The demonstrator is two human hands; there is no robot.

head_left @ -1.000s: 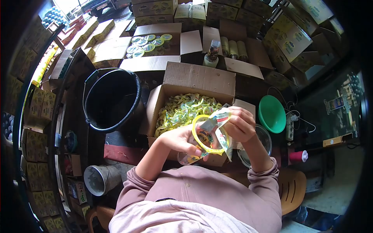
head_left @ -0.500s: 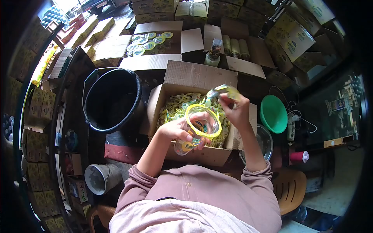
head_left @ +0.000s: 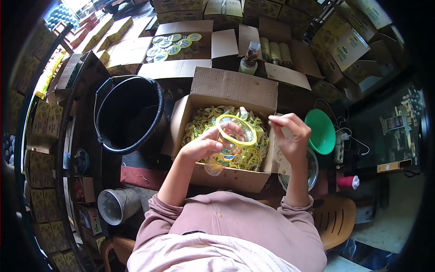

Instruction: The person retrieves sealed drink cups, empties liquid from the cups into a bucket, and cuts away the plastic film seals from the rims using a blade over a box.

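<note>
My left hand (head_left: 204, 144) is wrapped around a clear plastic cup (head_left: 223, 154) with a yellow rim and printed label, holding it tilted above an open cardboard box (head_left: 233, 86). Tangled yellow-green strips (head_left: 256, 152) fill much of that box. Over the box's right side, my right hand (head_left: 292, 131) is raised with bent fingers. Its thumb and index tips are close together, and nothing shows between them. A small pale piece (head_left: 244, 113) rests on the strips just behind the cup's rim.
To the left stands a large black bucket (head_left: 129, 147), with a grey bucket (head_left: 118, 206) nearer me. A green bowl (head_left: 320, 131) and a clear bowl (head_left: 311, 170) are at the right. Behind, one carton (head_left: 181, 68) holds round yellow-edged items; another (head_left: 287, 75) holds cylinders.
The yellow-green strip has left my right hand, which has moved right and slightly down. My left hand still holds the cup, shifted slightly.
</note>
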